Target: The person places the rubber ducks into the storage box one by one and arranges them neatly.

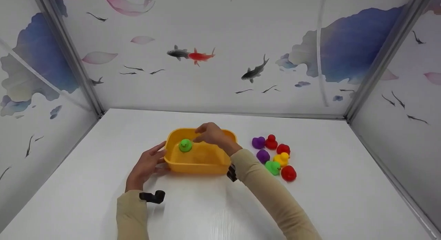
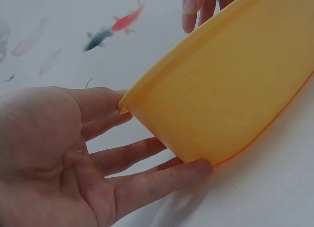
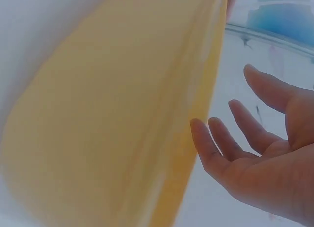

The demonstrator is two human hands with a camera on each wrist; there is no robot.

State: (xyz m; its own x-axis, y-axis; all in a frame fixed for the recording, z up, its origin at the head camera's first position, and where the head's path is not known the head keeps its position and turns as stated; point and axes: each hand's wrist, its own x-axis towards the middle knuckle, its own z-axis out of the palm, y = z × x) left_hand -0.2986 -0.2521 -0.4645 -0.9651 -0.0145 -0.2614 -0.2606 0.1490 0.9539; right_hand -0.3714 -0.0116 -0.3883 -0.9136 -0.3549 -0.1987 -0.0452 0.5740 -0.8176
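Left hand (image 2: pixel 59 158) flat against yellow tub (image 1: pixel 200 160), bracing it; right hand (image 1: pixel 212 133) slack above green duck (image 1: pixel 185 145), gripping nothing.

The yellow tub (image 3: pixel 113 119) is blurred and cut off in the right wrist view, hiding the green duck (image 1: pixel 185 145).

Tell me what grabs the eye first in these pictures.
The yellow tub in the middle of the white table, with one green duck inside. The left hand touches its left side, the right hand hovers open over it. To its right lies a cluster of coloured ducks.
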